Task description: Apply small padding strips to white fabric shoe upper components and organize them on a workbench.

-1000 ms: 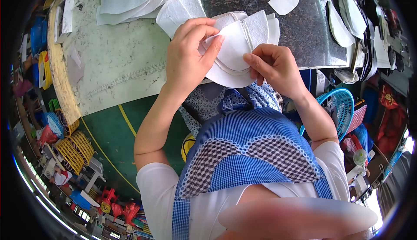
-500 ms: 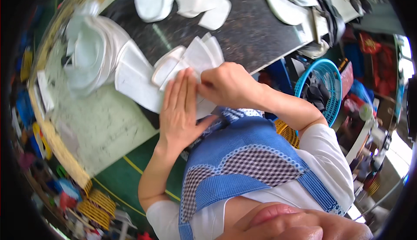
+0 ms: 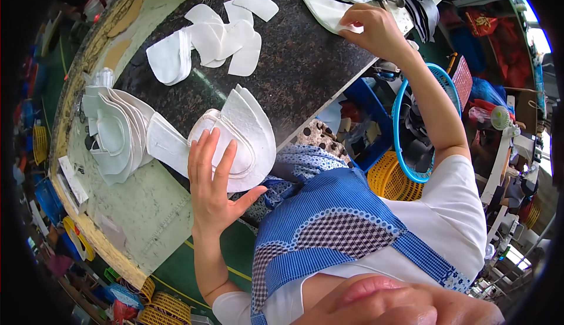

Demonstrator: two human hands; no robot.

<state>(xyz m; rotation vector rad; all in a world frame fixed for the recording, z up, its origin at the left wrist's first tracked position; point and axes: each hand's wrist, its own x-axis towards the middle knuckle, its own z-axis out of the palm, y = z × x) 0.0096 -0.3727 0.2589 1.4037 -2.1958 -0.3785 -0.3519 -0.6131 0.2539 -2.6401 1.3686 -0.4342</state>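
Observation:
My left hand [image 3: 212, 187] is open, its fingers spread at the near edge of a white curved piece [image 3: 262, 134]. On that piece lies a smaller layered white piece with a stitched-looking rim [image 3: 238, 154], partly under my fingertips. My right arm reaches out to the far right. There my right hand [image 3: 379, 31] pinches the edge of a white crescent-shaped piece [image 3: 322, 9] between thumb and fingers; the piece lies on the dark tabletop [image 3: 282, 54]. Left of my left hand, a fanned row of white pieces [image 3: 167, 140] runs to a curled white stack [image 3: 117, 128].
Loose white rounded pieces [image 3: 226, 40] and a small white stack [image 3: 168, 57] lie mid-table. Dark strips [image 3: 411, 2] stand at the far right. Beside the table edge are a blue basket [image 3: 396, 125], a yellow basket [image 3: 388, 178] and a dark blue crate [image 3: 376, 113].
My right hand has left the white pieces before me and gone far right to the crescent-shaped piece. My left hand has loosened from flat pressing to spread fingers. The view has shifted.

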